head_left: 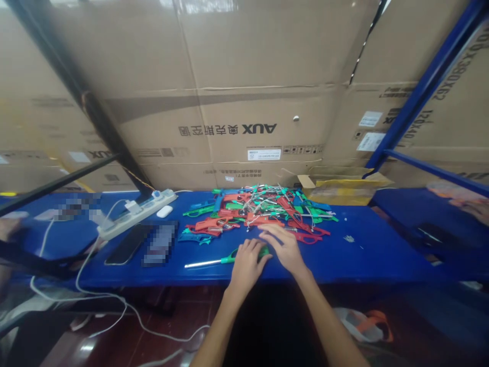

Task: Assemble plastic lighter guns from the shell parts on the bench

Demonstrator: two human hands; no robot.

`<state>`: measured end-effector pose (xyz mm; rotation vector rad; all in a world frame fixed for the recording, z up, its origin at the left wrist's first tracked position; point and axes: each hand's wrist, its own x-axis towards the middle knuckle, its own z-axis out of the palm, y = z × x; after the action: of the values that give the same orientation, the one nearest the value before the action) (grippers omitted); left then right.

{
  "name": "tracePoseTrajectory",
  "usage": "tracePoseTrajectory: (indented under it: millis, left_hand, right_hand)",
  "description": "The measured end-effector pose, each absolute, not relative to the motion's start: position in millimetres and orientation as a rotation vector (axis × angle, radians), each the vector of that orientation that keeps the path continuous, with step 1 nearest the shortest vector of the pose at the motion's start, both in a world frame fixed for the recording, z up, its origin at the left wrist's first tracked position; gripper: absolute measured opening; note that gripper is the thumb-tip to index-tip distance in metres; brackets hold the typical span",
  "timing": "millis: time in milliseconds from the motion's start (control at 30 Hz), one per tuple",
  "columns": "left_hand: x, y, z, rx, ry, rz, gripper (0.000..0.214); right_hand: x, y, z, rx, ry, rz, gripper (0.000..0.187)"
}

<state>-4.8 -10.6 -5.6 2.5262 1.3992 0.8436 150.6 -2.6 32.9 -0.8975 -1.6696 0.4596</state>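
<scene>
My left hand (pixel 247 262) is closed around the green handle of a long-nosed lighter (pixel 228 258), near the table's front edge. The lighter's silver nozzle points left, and my fingers hide much of its body. Just to the right, my right hand (pixel 283 248) hovers close to the handle's end with its fingers apart and slightly bent. I make out nothing held in it. Beyond both hands lies a heap of red, green and blue lighter parts (pixel 263 219), tangled with thin metal rods.
On the blue table (pixel 367 255) are a power strip (pixel 137 214) with cables, a dark phone (pixel 129 245), a blurred-out flat item (pixel 160 244) and a white case (pixel 165 211). An open carton (pixel 342 191) stands behind right. Other people's hands show at both far edges.
</scene>
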Motion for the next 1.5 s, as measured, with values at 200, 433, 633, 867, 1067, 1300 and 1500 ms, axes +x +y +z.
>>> tracePoseTrajectory:
  millis: [200, 433, 633, 867, 1067, 1300, 1500]
  left_hand:
    - [-6, -10, -5, 2.521, 1.352, 0.847, 0.025]
    - [-6, -12, -3, 2.449, 1.375, 0.789, 0.024]
    - [-8, -11, -2, 2.456, 1.345, 0.803, 0.024]
    - [-7, -14, 0, 2.430, 1.326, 0.811, 0.025]
    - [-5, -18, -1, 2.427, 1.295, 0.832, 0.032]
    - [-7, -17, 0, 2.321, 1.093, 0.981, 0.065]
    - [-22, -20, 7, 1.990, 1.096, 1.220, 0.048]
  right_hand:
    - [144, -7, 36, -0.961, -1.574, 0.434, 0.019]
    - [132, -2, 32, -1.096, -1.409, 0.374, 0.014]
    - [123, -14, 24, -1.131, -1.285, 0.175, 0.011]
    - [120, -20, 31, -1.130, -1.320, 0.070, 0.020]
    - [146, -30, 47, -1.028, -1.440, -0.024, 0.023]
    - [199, -29, 5, -1.151, -1.862, 0.033, 0.030]
    - [198, -16, -27, -1.210, -1.974, 0.098, 0.031]
